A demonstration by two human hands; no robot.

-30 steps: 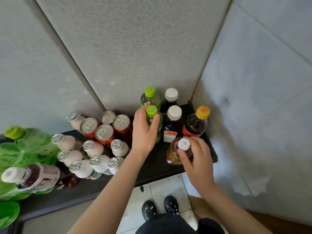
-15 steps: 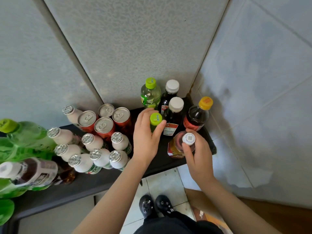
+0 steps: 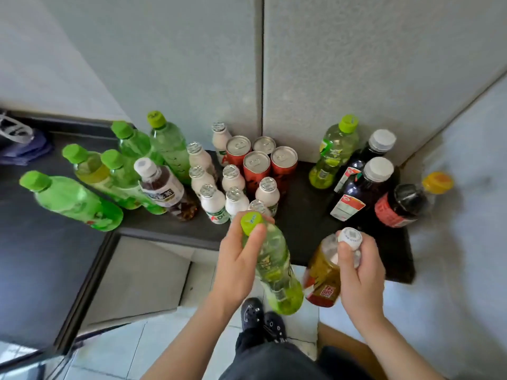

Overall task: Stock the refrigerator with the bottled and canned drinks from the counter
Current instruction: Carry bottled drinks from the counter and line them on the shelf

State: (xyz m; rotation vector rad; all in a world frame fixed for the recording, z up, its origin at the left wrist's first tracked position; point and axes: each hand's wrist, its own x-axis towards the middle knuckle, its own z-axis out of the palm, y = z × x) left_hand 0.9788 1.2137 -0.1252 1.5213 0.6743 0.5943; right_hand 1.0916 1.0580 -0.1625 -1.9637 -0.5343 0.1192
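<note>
Green-capped and clear-walled, the green bottle hangs from the left hand, whose fingers curl round its neck just under the cap. Its long axis runs from those fingers down and back toward the person, tilted, base lowest. Just right of it, the right hand grips the amber bottle round its white cap and neck, with the body slung below in the same tilt. Both bottles are off the counter, which lies beyond the fingers and carries the cans and other bottles. No refrigerator can be picked out, so the carry probably calls for a turn. Held this high, each bottle could swing.
</note>
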